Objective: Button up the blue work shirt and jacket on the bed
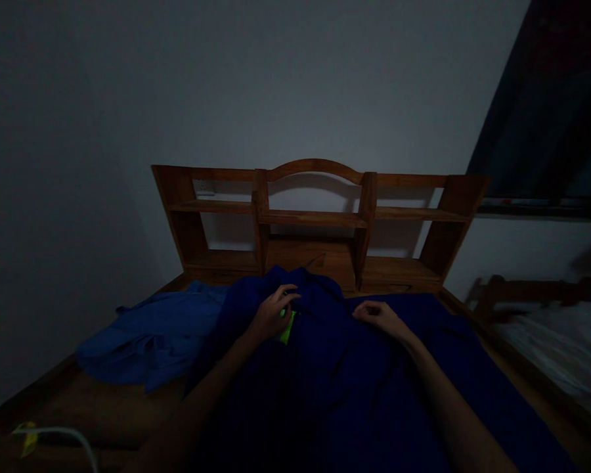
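A large dark blue garment [325, 381] is spread over the wooden bed in front of me; the dim light hides its exact kind. My left hand [274, 314] is over its upper part, fingers curved and apart from the thumb. Just beneath that hand a bright yellow-green strip [287, 328] shows on the cloth, partly covered by the fingers. To the right, my right hand [381, 318] hovers at or just above the same cloth. Its fingers are curled toward the thumb in a pinch, and what is between the tips is too dark to make out.
A lighter blue cloth [148, 335] lies crumpled on the left. Behind the bed rises a wooden headboard with shelves [312, 217] against a pale wall. A pale cable [64, 431] curves at the lower left. White bedding [561, 341] lies at the right, below a dark curtain [546, 112].
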The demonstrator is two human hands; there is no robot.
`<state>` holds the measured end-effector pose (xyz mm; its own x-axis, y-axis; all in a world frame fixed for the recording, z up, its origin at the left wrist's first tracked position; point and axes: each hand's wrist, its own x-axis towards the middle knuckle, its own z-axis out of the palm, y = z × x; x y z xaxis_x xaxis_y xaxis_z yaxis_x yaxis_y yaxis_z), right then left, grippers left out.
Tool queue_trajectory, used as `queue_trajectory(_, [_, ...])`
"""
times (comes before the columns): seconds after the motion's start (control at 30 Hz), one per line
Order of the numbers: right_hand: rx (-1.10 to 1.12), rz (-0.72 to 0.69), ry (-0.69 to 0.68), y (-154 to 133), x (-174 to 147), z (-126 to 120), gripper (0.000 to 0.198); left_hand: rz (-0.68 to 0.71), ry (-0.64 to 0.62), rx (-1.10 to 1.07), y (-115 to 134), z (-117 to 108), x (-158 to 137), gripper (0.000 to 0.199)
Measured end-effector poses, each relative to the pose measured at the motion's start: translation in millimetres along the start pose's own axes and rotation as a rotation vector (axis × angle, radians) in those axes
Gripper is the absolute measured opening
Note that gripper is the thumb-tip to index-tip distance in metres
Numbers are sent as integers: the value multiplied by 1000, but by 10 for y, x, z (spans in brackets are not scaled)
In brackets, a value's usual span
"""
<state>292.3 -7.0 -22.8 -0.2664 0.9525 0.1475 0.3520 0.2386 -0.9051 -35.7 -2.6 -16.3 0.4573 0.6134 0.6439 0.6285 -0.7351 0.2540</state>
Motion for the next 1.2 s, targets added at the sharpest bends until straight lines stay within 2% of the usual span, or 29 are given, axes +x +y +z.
queue_trajectory(0.07, [106,-4,5,14,0,12,40,156,-128,79,191,-37,80,48])
queue_trajectory(0.13, [222,-6,-5,-1,4,36,52,312,-250,123,386,-10,193,48])
queue_trajectory(0.2, [273,-6,-8,0,7,65,54,413,-332,151,537,93,329,40])
queue_trajectory(0.27, [261,-23,25,26,5,96,46,446,-384,185,613,253,456,28])
queue_trajectory(0.4, [141,-80,83,76,-21,148,35,381,-340,208,583,571,555,17])
queue_trajectory(0.53, [22,-92,26,58,-37,187,31,285,-240,161,500,722,446,9])
queue_trajectory(0.67, [-30,-125,-53,26,-38,201,32,221,-189,24,456,764,363,18])
queue_trajectory(0.87, [-101,-144,-78,-4,-55,187,33,166,-182,-102,418,804,374,18])
queue_trajectory(1.0, [-112,-123,-80,-8,-50,185,29,175,-144,-96,439,768,362,17])
queue_trajectory(1.2, [-125,-135,-90,44,-40,174,32,223,-177,22,492,706,331,20])
